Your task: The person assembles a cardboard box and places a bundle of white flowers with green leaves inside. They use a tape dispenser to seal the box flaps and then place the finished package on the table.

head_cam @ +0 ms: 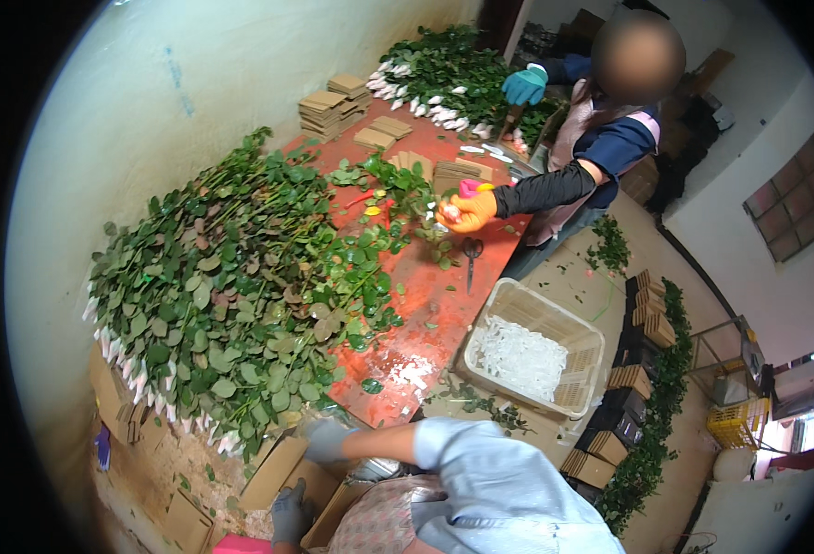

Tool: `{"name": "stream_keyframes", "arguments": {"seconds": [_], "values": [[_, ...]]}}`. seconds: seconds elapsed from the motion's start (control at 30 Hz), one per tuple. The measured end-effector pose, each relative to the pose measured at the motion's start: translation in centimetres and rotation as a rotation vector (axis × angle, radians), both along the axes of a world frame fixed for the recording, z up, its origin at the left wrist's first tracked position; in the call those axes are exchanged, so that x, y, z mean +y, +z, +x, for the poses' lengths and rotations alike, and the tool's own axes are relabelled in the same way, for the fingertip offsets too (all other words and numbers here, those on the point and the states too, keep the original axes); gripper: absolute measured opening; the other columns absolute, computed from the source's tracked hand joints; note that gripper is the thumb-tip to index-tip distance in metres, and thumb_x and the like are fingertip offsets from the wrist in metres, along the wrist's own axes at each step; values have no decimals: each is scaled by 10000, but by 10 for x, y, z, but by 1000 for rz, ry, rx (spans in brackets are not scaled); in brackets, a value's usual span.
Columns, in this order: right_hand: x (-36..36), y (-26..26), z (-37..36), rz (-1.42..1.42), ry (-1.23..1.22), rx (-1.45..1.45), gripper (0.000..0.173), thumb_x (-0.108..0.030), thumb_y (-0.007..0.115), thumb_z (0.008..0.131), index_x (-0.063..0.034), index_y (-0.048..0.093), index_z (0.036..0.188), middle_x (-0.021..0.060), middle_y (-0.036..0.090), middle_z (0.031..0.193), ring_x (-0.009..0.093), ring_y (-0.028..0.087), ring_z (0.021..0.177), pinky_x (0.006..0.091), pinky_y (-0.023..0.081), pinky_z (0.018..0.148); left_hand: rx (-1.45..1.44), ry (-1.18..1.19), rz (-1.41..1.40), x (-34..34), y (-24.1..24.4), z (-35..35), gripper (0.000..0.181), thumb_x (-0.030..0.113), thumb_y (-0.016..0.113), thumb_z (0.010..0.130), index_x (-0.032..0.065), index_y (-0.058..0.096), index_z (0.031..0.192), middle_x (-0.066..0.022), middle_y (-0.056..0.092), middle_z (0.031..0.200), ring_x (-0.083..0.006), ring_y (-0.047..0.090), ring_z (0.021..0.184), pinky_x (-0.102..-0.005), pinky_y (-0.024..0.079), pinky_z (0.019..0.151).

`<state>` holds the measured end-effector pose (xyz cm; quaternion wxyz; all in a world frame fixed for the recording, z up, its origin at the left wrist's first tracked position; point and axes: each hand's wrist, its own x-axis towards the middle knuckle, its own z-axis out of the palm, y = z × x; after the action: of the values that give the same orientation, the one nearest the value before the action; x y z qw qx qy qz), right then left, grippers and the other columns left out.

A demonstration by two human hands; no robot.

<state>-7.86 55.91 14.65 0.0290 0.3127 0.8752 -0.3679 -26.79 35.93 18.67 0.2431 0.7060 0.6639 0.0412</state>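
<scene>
Both my hands wear grey gloves and are low in the view, at a folded brown cardboard piece point(273, 474). My left hand point(293, 514) grips its lower side, with fingers over the board. My right hand point(327, 440) is at its upper end, by the table corner; its fingers are blurred and partly hidden. Next to them stands an open cardboard wrap or box point(338, 509), against a patterned apron. Just beyond lies a large pile of leafy rose stems point(241, 298), their pale wrapped heads point(130, 370) towards the lower left.
The red table point(421, 311) bears scissors point(472, 260), stacked cardboard point(322, 114) and more roses point(448, 76). A co-worker in one orange glove point(473, 211) and one teal glove point(525, 86) stands across. A plastic crate point(587, 377) of white strips is at the table's right; boxed roses point(646, 415) line the floor.
</scene>
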Motion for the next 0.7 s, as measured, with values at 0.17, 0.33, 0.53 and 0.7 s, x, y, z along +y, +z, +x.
{"name": "stream_keyframes", "arguments": {"seconds": [0.17, 0.33, 0.53, 0.7], "values": [[54, 101, 147, -119, -503, 306, 343, -385, 587, 952, -81, 720, 1040, 197, 726, 976, 403, 693, 903, 461, 566, 810, -34, 115, -149, -3, -1, 2, 504, 200, 692, 867, 71, 623, 1349, -217, 664, 928, -406, 664, 879, -505, 527, 805], [126, 110, 234, 66, -1310, 718, 400, -255, 666, 949, -25, 598, 1269, 128, 695, 942, 224, 671, 778, 360, 551, 730, 15, 190, -204, -11, -17, 1, 481, 264, 636, 916, 39, 616, 1341, -268, 683, 1159, -455, 635, 1096, -497, 485, 989], [197, 106, 263, 453, -1491, 900, 663, -180, 759, 884, -58, 469, 1467, 138, 589, 1096, 264, 628, 836, 376, 539, 786, -131, 390, -468, -5, 10, 11, 558, 369, 571, 967, 22, 562, 1403, -280, 631, 1319, -441, 574, 1266, -447, 421, 1098], [215, 111, 276, 802, -1390, 437, 639, -203, 822, 813, -94, 589, 1398, 165, 558, 1133, 334, 595, 1008, 426, 501, 909, -162, 344, -415, -1, 23, 18, 593, 395, 561, 972, 29, 531, 1438, -275, 600, 1374, -443, 544, 1304, -447, 400, 1124]]}}
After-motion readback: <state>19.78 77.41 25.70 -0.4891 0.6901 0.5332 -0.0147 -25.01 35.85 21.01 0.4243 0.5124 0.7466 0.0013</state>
